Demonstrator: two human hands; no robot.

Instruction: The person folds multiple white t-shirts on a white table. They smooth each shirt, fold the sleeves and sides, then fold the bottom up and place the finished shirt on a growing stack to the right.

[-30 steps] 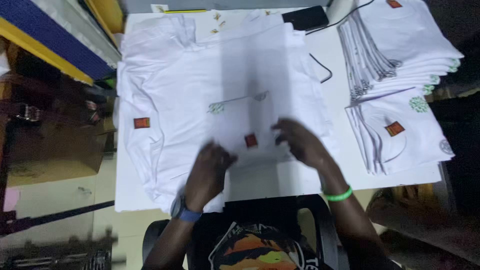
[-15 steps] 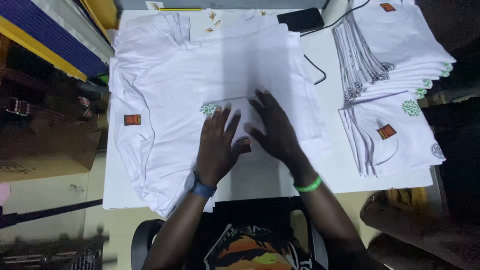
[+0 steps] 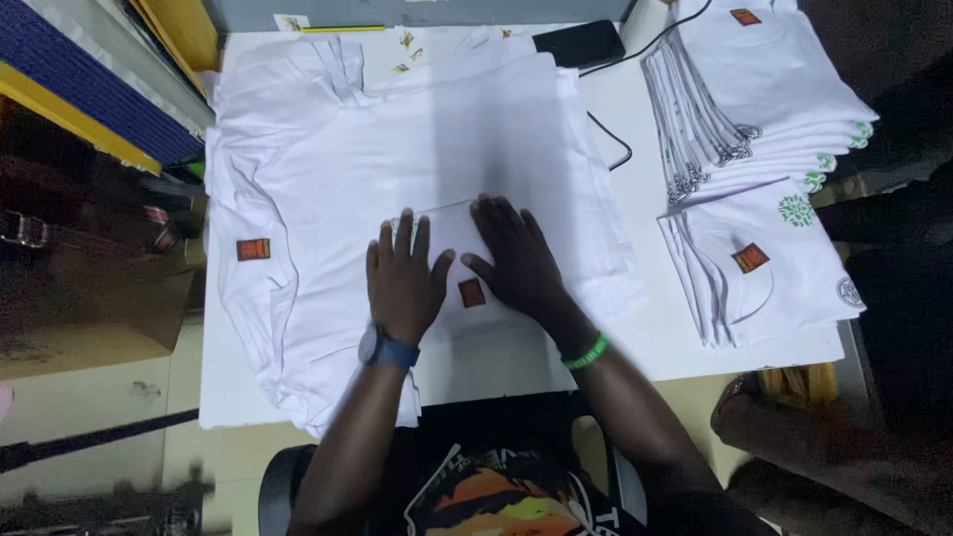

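Observation:
A pile of white T-shirts (image 3: 447,139) lies spread flat on a white table (image 3: 645,337). My left hand (image 3: 402,278) rests palm down on the top shirt, fingers apart. My right hand (image 3: 516,258) lies flat beside it, fingers spread. Between the two hands sits the shirt's small red-orange neck label (image 3: 472,293). A dark watch is on my left wrist and a green band on my right. Neither hand grips anything.
Two stacks of folded white shirts stand at the right, a tall one (image 3: 754,99) behind and a lower one (image 3: 764,263) in front, both with green prints. A black device (image 3: 578,45) with a cable lies at the back. Another label (image 3: 253,249) shows at the pile's left edge.
Both hands have slid forward over the top shirt, from near the front edge to flat beside each other around the label. The camera has shifted slightly.

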